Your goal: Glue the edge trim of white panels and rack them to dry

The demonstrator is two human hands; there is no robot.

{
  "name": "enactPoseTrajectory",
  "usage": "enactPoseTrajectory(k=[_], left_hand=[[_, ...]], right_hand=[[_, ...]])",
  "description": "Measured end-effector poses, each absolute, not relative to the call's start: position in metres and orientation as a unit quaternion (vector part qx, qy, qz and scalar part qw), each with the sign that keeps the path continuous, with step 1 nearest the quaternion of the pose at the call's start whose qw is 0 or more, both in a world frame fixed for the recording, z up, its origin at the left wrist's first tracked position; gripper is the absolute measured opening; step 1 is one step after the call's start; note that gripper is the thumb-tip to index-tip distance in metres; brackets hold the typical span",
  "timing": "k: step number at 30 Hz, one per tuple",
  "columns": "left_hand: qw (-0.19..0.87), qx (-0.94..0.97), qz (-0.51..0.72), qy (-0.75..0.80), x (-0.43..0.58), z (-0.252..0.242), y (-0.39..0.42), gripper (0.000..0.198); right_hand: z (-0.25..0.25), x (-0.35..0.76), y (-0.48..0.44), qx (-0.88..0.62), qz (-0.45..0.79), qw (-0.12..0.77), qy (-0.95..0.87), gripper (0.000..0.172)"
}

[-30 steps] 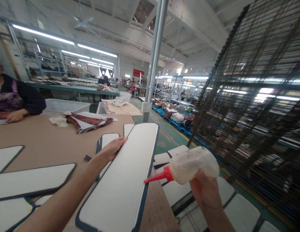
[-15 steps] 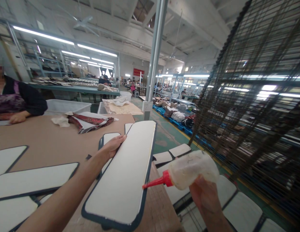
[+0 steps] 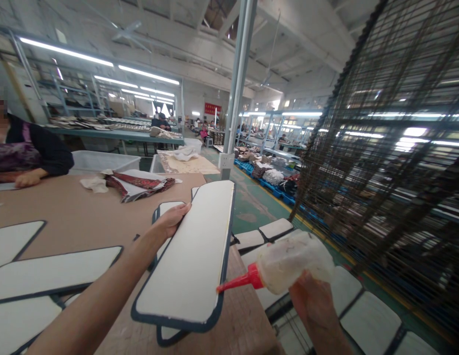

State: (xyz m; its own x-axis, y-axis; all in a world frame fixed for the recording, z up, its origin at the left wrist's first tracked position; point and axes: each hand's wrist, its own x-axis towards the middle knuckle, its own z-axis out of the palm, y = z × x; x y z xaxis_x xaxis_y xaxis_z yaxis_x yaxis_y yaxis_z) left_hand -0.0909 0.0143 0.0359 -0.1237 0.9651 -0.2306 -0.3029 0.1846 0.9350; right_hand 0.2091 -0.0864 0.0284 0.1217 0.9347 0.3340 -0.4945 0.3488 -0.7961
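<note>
My left hand (image 3: 173,220) grips the left edge of a long white panel (image 3: 188,256) with a dark border and rounded corners, thumb on top. The panel is raised and tilted over the table edge. My right hand (image 3: 312,296) is closed round a translucent squeeze bottle (image 3: 292,261) lying nearly level. Its red nozzle (image 3: 236,283) points left, and the tip meets the panel's right edge near the lower end. Along that edge runs a thin pale line. Part of another dark-bordered panel (image 3: 169,333) shows beneath.
More white panels (image 3: 59,271) lie on the brown table (image 3: 81,217) at left. Red patterned fabric pieces (image 3: 140,185) sit farther back. A person (image 3: 29,148) is at the far left. Panels (image 3: 373,315) stand low at right, beside a tall wire rack (image 3: 392,162).
The held panel has shifted slightly, its lower end moving up and right, showing more of the panel beneath. The nozzle tip is slightly lower, nearer the panel's lower end.
</note>
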Motion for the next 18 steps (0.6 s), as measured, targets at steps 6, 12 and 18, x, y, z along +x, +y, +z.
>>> enactPoseTrajectory(k=[6,12,18], left_hand=[[0.566,0.31,0.546,0.534,-0.097,0.031,0.017,0.02],[0.562,0.306,0.552,0.535,-0.102,0.028,0.016,0.02],[0.548,0.283,0.576,0.537,-0.107,0.022,0.017,0.012]], right_hand=[[0.022,0.212,-0.087,-0.274,0.511,0.704,-0.409,0.066],[0.018,0.213,-0.086,-0.263,0.511,0.71,-0.407,0.063],[0.015,0.212,-0.089,-0.271,0.495,0.724,-0.398,0.058]])
